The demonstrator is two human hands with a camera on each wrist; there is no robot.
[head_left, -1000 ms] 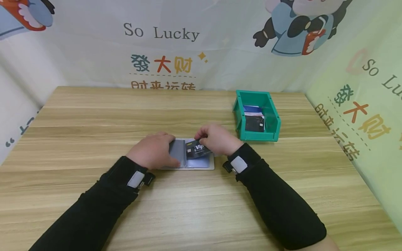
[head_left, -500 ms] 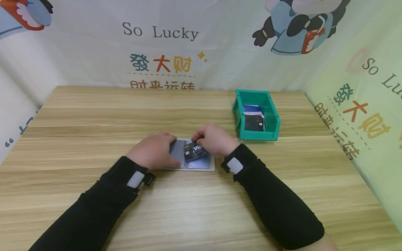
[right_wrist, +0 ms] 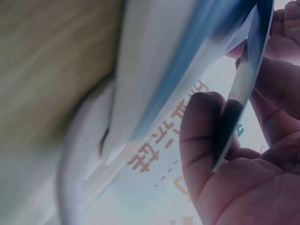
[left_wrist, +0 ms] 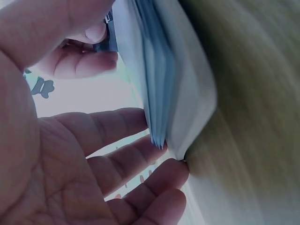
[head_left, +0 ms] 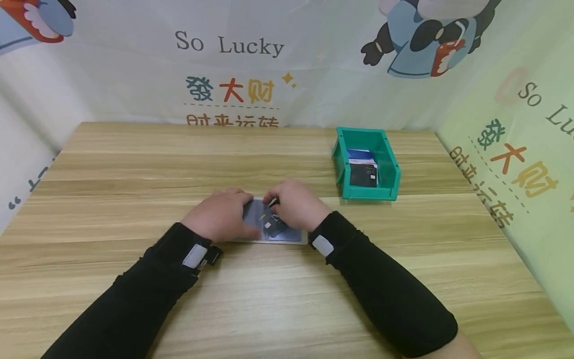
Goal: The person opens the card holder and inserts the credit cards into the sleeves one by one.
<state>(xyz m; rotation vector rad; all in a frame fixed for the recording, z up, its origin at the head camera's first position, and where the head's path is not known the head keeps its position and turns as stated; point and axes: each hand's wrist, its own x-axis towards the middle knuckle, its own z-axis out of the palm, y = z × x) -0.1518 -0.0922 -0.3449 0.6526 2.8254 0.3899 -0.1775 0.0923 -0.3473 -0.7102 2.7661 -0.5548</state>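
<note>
A card holder (head_left: 292,236) with clear plastic sleeves lies spread open on the table, its pale cover showing under the pages. My left hand (head_left: 218,215) holds its left half, thumb at the near edge and fingers at the far edge. The left wrist view shows fingertips against the stacked sleeves (left_wrist: 160,84). With thumb and fingers my right hand (head_left: 297,204) pinches a black card (head_left: 274,227), tilted over the middle of the holder. In the right wrist view the card (right_wrist: 241,89) appears edge-on, and in the head view the hand hides part of it.
A green plastic bin (head_left: 368,193) stands at the back right of the wooden table (head_left: 251,309). Inside it are several cards (head_left: 363,175), a black one in front and blue behind. A printed cloth (head_left: 314,94) hangs behind the table.
My right hand has moved left with the black card, which now sits farther left and tilts more, its front print mostly covered. The left hand stays in place on the card holder.
</note>
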